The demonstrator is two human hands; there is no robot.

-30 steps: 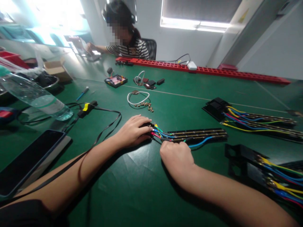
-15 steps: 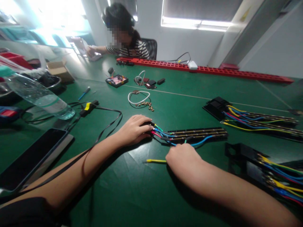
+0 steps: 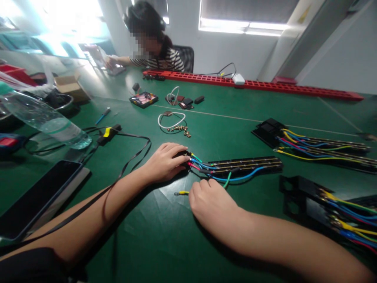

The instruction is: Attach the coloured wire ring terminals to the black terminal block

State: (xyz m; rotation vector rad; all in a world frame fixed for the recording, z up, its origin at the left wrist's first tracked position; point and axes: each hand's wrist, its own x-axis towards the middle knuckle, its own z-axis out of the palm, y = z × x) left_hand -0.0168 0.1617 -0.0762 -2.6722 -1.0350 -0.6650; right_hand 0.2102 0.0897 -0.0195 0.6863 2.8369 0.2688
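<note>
Beside black strip [image 3: 250,166], near edge: right hand [image 3: 213,201] holding yellow-sleeved wire [image 3: 184,192].

We take this for a workshop for small electrical assembly: black strip assemblies [image 3: 268,131] trailing coloured wires [image 3: 309,156] lie on a broad green table [image 3: 141,236], along with a scatter of tiny brass-coloured fasteners [image 3: 187,133] and a slim blue tool [image 3: 103,116]. Across from us, beyond a long slotted red rail [image 3: 256,85], we see a person [image 3: 176,61] in a striped top seated at the same table, against a black mesh-backed chair [image 3: 189,57], by plain pale walls [image 3: 218,49].
</note>
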